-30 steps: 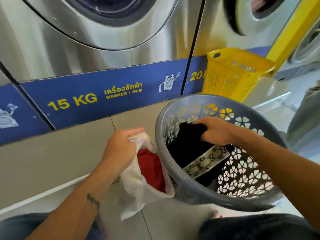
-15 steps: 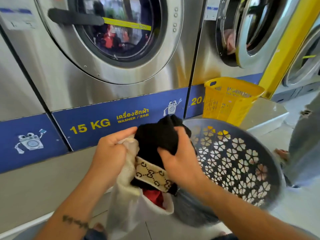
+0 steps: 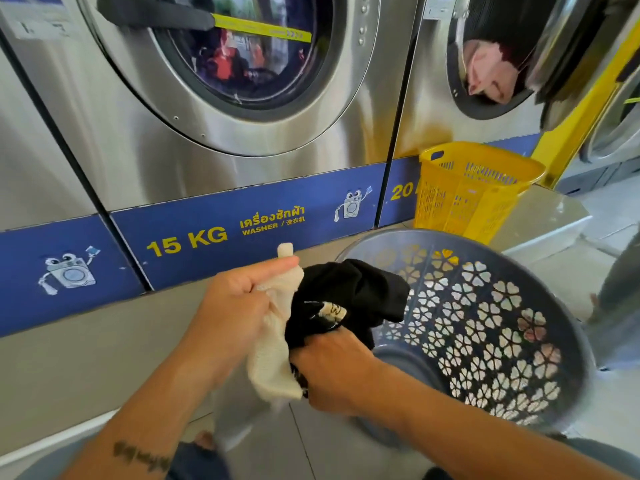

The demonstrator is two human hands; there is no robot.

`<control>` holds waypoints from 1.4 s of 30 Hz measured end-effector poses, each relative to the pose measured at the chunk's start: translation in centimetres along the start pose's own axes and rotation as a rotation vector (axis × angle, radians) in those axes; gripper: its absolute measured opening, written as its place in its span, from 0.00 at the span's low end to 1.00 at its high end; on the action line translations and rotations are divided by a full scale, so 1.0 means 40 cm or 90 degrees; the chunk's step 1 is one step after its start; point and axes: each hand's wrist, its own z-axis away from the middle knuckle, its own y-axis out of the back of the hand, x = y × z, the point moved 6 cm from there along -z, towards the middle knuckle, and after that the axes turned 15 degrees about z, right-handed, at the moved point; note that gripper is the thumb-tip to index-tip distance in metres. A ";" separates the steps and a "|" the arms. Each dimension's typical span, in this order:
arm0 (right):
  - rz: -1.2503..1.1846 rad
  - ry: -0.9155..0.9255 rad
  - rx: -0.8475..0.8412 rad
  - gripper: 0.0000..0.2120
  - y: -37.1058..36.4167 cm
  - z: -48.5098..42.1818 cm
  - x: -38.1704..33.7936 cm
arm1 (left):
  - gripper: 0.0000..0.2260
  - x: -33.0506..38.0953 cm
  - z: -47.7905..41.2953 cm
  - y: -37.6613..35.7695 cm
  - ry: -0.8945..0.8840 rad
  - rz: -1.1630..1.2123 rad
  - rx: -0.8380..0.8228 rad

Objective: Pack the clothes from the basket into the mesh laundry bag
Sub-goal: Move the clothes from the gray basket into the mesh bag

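Down close between the two forearms, the left hand (image 3: 235, 306) has its fingers curled round the top edge of the mesh laundry bag (image 3: 273, 344), bunching the cream mesh in a fist with a little tab poking up above the knuckles. Right beside it and touching the bag, the right hand (image 3: 336, 372) is clenched on a black garment (image 3: 349, 292) with a pale patterned band, wadded up at the bag's mouth. Most of it looks outside the bag, and the fingertips are buried in cloth, so I can't tell how deep the grip goes. Handling-wise I'd guess it's easy stuff: soft, light, floppy, nothing to break. The catch is the mesh is just as limp, so the mouth probably folds shut unless it's held by the rim. I'd grab the garment by its bunched middle so loose ends don't trail or snag. Just behind the hands sits the grey basket (image 3: 485, 244), tipped toward the person, with no clothes in the part that shows. Farther back there's a yellow basket (image 3: 474, 188) against the washers. Behind it is the 15 KG washer (image 3: 138, 133) with its door closed, and its neighbour has pink cloth (image 3: 485, 71) in the open drum.
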 end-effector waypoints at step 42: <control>-0.146 -0.139 -0.079 0.26 -0.071 -0.082 -0.273 | 0.25 -0.357 0.226 0.331 0.213 0.083 0.250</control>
